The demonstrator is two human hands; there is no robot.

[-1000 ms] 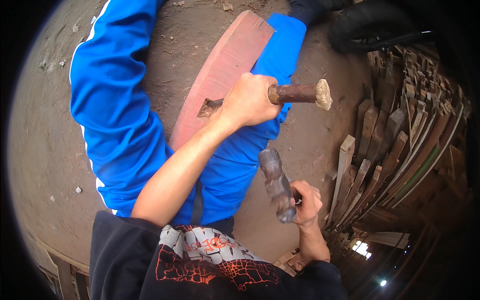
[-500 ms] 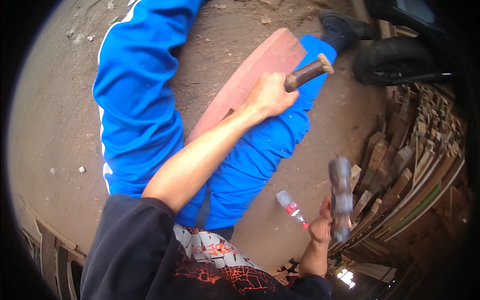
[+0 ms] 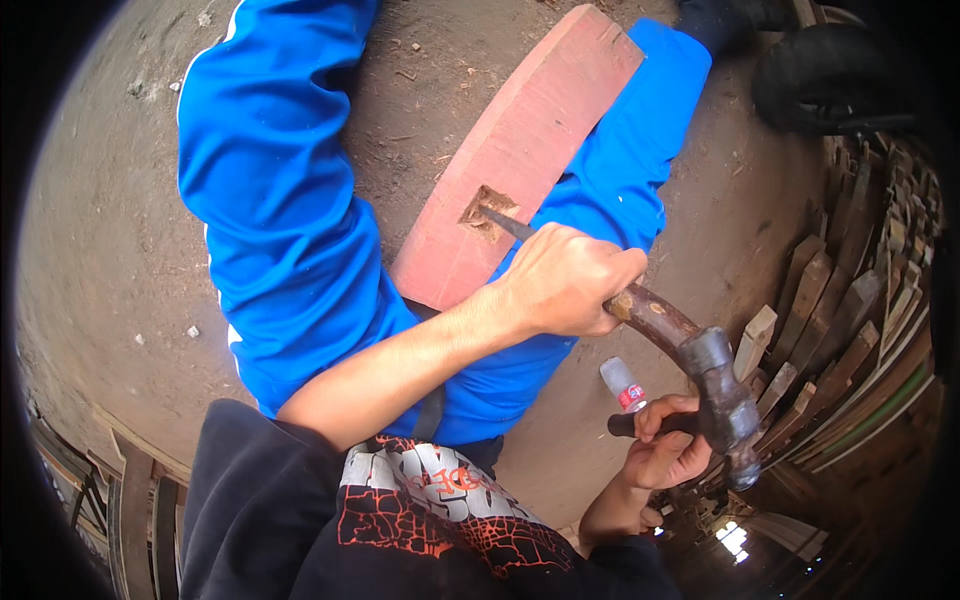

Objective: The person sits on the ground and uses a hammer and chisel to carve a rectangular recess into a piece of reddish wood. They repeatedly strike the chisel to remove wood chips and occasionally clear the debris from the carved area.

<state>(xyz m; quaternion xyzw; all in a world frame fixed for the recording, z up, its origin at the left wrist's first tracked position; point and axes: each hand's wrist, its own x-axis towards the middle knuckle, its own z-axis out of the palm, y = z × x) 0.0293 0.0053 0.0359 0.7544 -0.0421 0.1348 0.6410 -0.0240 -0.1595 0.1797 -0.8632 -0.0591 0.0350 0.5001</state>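
A reddish curved wooden board with a rough squarish cavity rests on my blue-trousered right leg. My left hand is closed on a chisel; its metal blade slants into the cavity. My right hand grips the dark handle of a hammer, whose metal head overlaps the far end of the chisel's wooden handle, hiding it. Whether they touch, I cannot tell.
A plastic bottle with a red label lies beside my right leg. A black tyre is at upper right, above stacked timber pieces. More boards are at lower left. My left leg stretches along the dirt ground.
The chisel handle has swung down and rightward with my left hand, uncovering the cavity. The hammer head has moved right, then turned and risen to overlap the handle's end.
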